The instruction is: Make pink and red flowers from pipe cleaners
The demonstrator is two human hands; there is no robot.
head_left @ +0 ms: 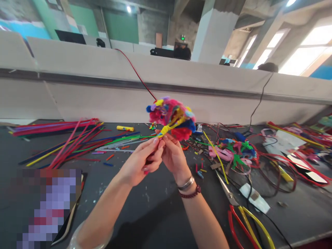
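Observation:
A fuzzy bunch of twisted pipe cleaners (171, 117) in pink, red, blue and yellow rises above the table, bound by a yellow pipe-cleaner stem (168, 130). My left hand (141, 160) pinches the lower stem from the left with its fingertips. My right hand (174, 155) grips the stem beside it, and the two hands touch. The lower end of the stem is hidden inside my fingers. A metal bangle and a dark beaded bracelet circle my right wrist.
Long loose pipe cleaners (67, 141) cover the dark table (145, 211) at left. A yellow glue stick (125, 128) lies behind them. At right are a pipe-cleaner pile (233, 152), scissors with red and yellow handles (227, 190), and tangled red wire (275, 166). A beige partition (129, 100) stands behind.

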